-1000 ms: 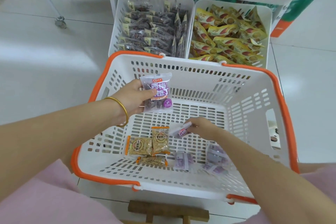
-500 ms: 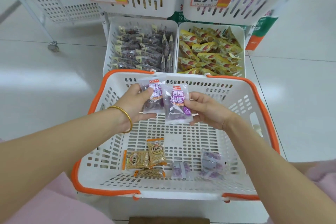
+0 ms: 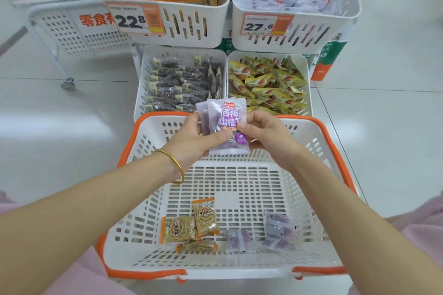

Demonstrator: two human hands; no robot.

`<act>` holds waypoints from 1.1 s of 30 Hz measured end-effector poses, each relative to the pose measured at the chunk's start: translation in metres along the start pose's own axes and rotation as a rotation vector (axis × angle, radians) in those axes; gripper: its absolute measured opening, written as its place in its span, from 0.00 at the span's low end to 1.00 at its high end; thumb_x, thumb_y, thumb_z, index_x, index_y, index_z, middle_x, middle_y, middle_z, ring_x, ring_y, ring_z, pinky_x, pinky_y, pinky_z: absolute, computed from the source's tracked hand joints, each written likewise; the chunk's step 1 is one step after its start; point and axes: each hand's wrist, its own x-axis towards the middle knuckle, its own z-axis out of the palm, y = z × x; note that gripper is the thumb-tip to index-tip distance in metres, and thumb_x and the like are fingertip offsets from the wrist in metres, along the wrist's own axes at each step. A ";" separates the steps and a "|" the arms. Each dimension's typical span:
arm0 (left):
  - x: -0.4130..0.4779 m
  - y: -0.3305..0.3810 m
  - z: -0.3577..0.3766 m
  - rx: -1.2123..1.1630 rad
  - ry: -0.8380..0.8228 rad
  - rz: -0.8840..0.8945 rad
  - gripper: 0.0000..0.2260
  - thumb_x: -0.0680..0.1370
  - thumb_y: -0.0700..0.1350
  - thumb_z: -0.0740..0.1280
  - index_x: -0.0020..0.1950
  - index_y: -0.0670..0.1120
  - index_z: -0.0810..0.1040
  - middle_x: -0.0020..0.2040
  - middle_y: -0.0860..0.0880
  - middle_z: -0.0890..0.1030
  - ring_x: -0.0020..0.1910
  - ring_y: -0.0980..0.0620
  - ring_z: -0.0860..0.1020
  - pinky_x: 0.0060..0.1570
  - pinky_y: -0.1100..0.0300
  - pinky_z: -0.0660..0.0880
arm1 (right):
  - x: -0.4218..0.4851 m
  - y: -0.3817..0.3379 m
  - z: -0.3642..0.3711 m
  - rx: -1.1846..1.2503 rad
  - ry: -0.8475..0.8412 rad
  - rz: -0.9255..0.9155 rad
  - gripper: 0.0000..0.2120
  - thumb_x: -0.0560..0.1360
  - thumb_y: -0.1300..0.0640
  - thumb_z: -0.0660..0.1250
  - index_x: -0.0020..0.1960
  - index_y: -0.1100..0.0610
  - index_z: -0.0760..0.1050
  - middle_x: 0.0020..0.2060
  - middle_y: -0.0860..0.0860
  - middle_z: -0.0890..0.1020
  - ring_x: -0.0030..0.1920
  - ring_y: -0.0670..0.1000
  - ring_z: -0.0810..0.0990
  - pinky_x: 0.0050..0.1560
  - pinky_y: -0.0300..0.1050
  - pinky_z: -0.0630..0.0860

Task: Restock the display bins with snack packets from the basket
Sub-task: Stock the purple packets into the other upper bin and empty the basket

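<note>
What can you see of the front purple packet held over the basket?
The front purple packet is a translucent plastic sachet with a red logo, purple characters and a round purple badge. Held upright above the basket, it is gripped by the left hand and pinched by the right hand, overlapping a second packet behind.

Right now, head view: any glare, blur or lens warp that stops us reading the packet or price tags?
Head view: soft glare on the floor at left and right; wide-angle bowing curves the bins; print on the held packet is sharp; on the price tags the big numbers are legible, the fine print is not.
</note>
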 end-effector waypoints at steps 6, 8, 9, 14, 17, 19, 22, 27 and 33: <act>0.017 0.030 0.008 0.131 -0.033 0.097 0.37 0.59 0.50 0.78 0.64 0.43 0.68 0.57 0.45 0.80 0.57 0.48 0.79 0.60 0.46 0.73 | 0.007 -0.053 -0.029 -0.212 0.097 -0.111 0.11 0.70 0.60 0.74 0.43 0.55 0.71 0.40 0.52 0.78 0.38 0.51 0.78 0.39 0.47 0.78; 0.024 0.046 0.014 0.224 -0.068 0.122 0.31 0.65 0.46 0.78 0.63 0.43 0.67 0.56 0.46 0.80 0.56 0.50 0.79 0.60 0.46 0.74 | 0.013 -0.079 -0.047 -0.195 0.073 -0.155 0.13 0.69 0.63 0.74 0.45 0.53 0.72 0.52 0.55 0.78 0.45 0.55 0.79 0.47 0.54 0.79; 0.029 0.053 0.018 0.261 -0.088 0.135 0.28 0.68 0.43 0.76 0.63 0.43 0.67 0.56 0.47 0.80 0.56 0.51 0.79 0.60 0.47 0.74 | 0.015 -0.092 -0.056 -0.221 0.042 -0.174 0.13 0.69 0.64 0.74 0.46 0.53 0.73 0.55 0.55 0.77 0.47 0.55 0.79 0.48 0.53 0.79; 0.065 0.111 0.048 0.473 -0.165 0.290 0.23 0.70 0.44 0.74 0.62 0.50 0.69 0.56 0.55 0.77 0.55 0.58 0.76 0.55 0.61 0.74 | 0.028 -0.148 -0.095 -0.496 -0.070 -0.227 0.10 0.69 0.64 0.74 0.44 0.54 0.75 0.45 0.51 0.79 0.38 0.43 0.76 0.39 0.40 0.74; 0.099 0.152 0.073 0.511 -0.207 0.343 0.29 0.67 0.48 0.77 0.64 0.49 0.70 0.57 0.55 0.78 0.56 0.59 0.76 0.57 0.61 0.74 | 0.035 -0.171 -0.130 -0.539 -0.008 -0.240 0.10 0.68 0.63 0.75 0.45 0.56 0.75 0.40 0.48 0.78 0.38 0.45 0.75 0.40 0.40 0.75; 0.122 0.173 0.092 0.508 -0.221 0.358 0.28 0.67 0.47 0.77 0.64 0.48 0.70 0.56 0.53 0.78 0.57 0.55 0.77 0.58 0.57 0.74 | 0.041 -0.181 -0.156 -0.548 0.056 -0.239 0.10 0.68 0.62 0.75 0.43 0.57 0.75 0.36 0.47 0.77 0.37 0.46 0.75 0.37 0.40 0.75; 0.157 0.202 0.121 0.549 -0.183 0.430 0.27 0.70 0.48 0.74 0.66 0.50 0.68 0.59 0.53 0.76 0.56 0.54 0.76 0.51 0.61 0.74 | 0.059 -0.194 -0.190 -0.554 0.232 -0.266 0.15 0.67 0.61 0.76 0.45 0.68 0.74 0.36 0.56 0.77 0.36 0.52 0.76 0.39 0.49 0.76; 0.219 0.234 0.148 0.502 0.046 0.565 0.25 0.76 0.46 0.68 0.70 0.44 0.63 0.65 0.48 0.70 0.59 0.55 0.71 0.58 0.61 0.70 | 0.111 -0.220 -0.229 -0.623 0.719 -0.423 0.14 0.68 0.57 0.74 0.44 0.67 0.75 0.40 0.62 0.80 0.37 0.59 0.79 0.38 0.51 0.78; 0.270 0.234 0.160 0.586 0.070 0.609 0.21 0.78 0.36 0.61 0.70 0.45 0.63 0.67 0.47 0.69 0.64 0.51 0.71 0.58 0.58 0.72 | 0.167 -0.227 -0.228 -0.935 0.892 -0.456 0.08 0.74 0.56 0.66 0.45 0.62 0.74 0.44 0.53 0.72 0.42 0.56 0.73 0.40 0.49 0.72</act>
